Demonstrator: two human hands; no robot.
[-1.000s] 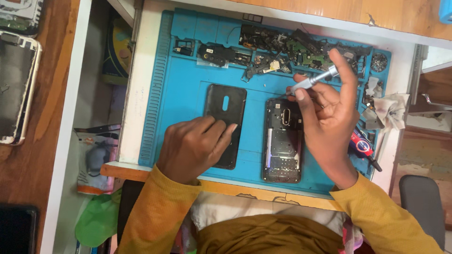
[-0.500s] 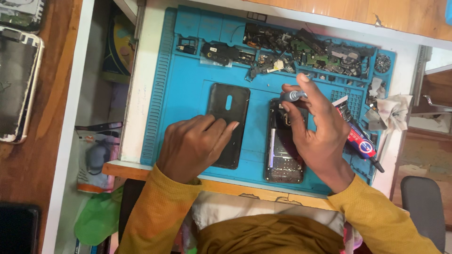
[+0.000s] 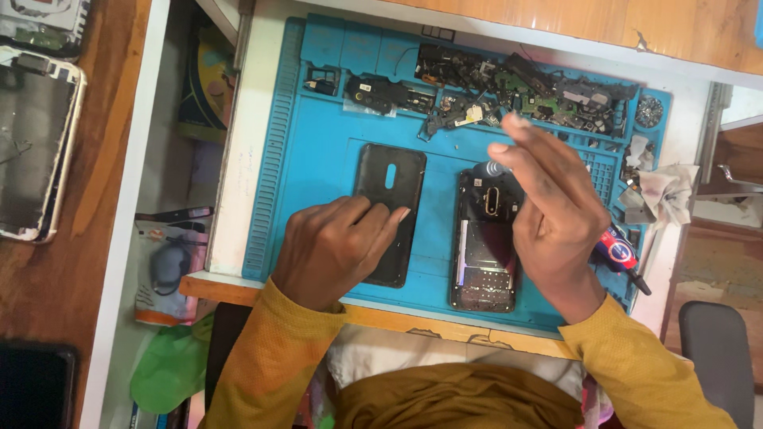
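The right hand (image 3: 556,210) has lifted (fingers now spread) off the opened phone (image 3: 485,238).

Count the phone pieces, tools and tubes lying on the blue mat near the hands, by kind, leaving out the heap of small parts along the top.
Black phone back cover, under the left hand: 1
Opened phone body, beside the right hand: 1
Silver-tipped tool in the right hand: 1
Red and blue glue tube: 1
Total: 4
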